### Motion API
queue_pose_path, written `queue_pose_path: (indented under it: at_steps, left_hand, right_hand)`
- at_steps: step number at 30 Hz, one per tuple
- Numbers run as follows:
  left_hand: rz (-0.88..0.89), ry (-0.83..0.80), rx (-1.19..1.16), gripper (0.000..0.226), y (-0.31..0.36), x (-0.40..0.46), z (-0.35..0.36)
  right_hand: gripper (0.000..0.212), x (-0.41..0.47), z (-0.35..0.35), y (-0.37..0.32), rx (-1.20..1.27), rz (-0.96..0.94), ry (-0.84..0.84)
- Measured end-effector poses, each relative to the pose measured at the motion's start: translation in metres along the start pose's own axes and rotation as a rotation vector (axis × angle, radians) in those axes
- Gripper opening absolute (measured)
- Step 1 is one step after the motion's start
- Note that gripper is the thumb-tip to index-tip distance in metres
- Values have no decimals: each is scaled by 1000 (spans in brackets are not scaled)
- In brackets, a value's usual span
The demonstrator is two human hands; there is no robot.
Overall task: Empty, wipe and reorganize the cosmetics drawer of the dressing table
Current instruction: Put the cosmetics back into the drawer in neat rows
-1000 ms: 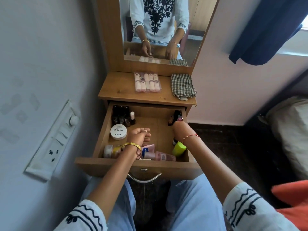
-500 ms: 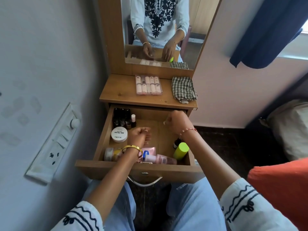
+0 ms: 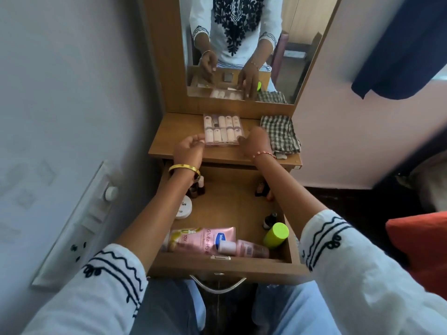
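The dressing table stands against the wall, its mirror showing the person's white top and both hands. The counter carries a clear case of small pink bottles and, just right of it, a folded checked cloth. Below, the drawer is pulled fully out above the person's lap.

Inside the drawer, a pink tube and a pink bottle lie along the front wall, a green-capped bottle leans in the front right corner, a white round jar sits at the left, and small dark bottles stand at the back.

The left hand is at the case's left edge, fingers curled; whether its grip has hold of anything cannot be told. The right hand is at the case's right edge, fingers bent down toward it; its grip cannot be told either.
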State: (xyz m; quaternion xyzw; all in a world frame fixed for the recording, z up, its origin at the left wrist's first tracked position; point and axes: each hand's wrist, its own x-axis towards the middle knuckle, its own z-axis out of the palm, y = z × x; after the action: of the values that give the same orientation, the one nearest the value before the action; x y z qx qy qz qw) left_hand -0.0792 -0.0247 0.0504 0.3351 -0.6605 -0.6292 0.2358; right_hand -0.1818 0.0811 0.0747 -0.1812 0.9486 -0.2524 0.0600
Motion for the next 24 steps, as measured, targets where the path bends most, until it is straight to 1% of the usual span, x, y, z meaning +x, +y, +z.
queue_pose_path:
  at_steps: [3, 6, 10, 12, 16, 19, 22, 24]
  left_hand:
    - [-30, -25, 84, 34, 2, 14, 7]
    - [-99, -79, 86, 39, -1, 27, 9]
    - [-204, -122, -100, 37, -1, 33, 3]
    - [-225, -118, -170, 35, -2, 31, 0]
    - [-249, -103, -265, 36, -10, 19, -6]
    - [-306, -112, -365, 40, -11, 10, -7]
    - [-337, -99, -423, 40, -10, -1, -7]
    - [-337, -87, -431, 38, -10, -9, -9]
  right_hand:
    - [32, 7, 8, -2, 56, 28, -1]
    - [36, 14, 15, -3, 73, 68, -13]
    - [38, 18, 16, -5, 107, 113, -26]
    - [26, 17, 17, -4, 139, 115, -34]
    - [23, 5, 17, 1, 200, 105, 15]
    - [23, -5, 18, 5, 376, 137, 49]
    - [25, -15, 16, 8, 731, 227, 35]
    - [23, -24, 12, 10, 878, 250, 31]
